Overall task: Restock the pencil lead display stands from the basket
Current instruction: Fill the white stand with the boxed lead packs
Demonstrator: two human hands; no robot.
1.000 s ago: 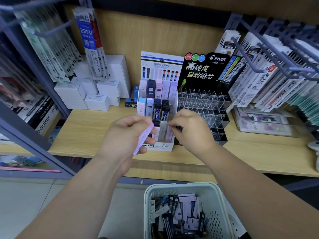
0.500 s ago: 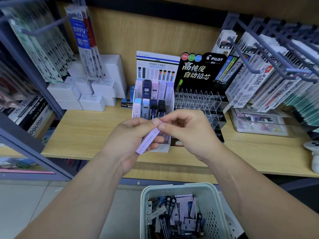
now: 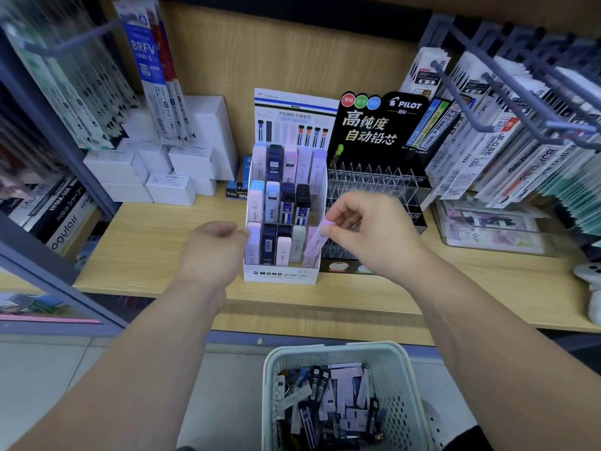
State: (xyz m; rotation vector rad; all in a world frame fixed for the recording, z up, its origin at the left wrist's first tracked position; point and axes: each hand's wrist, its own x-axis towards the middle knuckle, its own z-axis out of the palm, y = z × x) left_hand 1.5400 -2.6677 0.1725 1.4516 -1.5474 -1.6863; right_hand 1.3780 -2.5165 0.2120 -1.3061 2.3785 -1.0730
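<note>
Two hands are up at the shelf point(image 3: 156, 242), and only one is working. The right hand point(image 3: 374, 242), middle right of the frame, pinches a lilac lead case point(image 3: 315, 240) by its upper end between thumb and fingertips. The case leans, top toward the right, with its lower end down at the rightmost front compartment of the white MONO stand point(image 3: 281, 275). How far it has gone in I cannot tell.

The left hand point(image 3: 211, 252) hangs just beside the stand's lower left corner, fingers loosely curled, with nothing in them that I can see. It does not seem to be bracing the stand.

That is where I would expect trouble. The stand looks like light card near the shelf's front edge, so pushing a tilted case down could snag it on a divider or a neighbouring case and nudge the whole stand. A pinch so high on the case gives little control, and a slip could drop it off the shelf toward the basket point(image 3: 408, 395) at lower centre. The clear Pilot stand point(image 3: 383, 187) behind the right hand looks unfilled.
</note>
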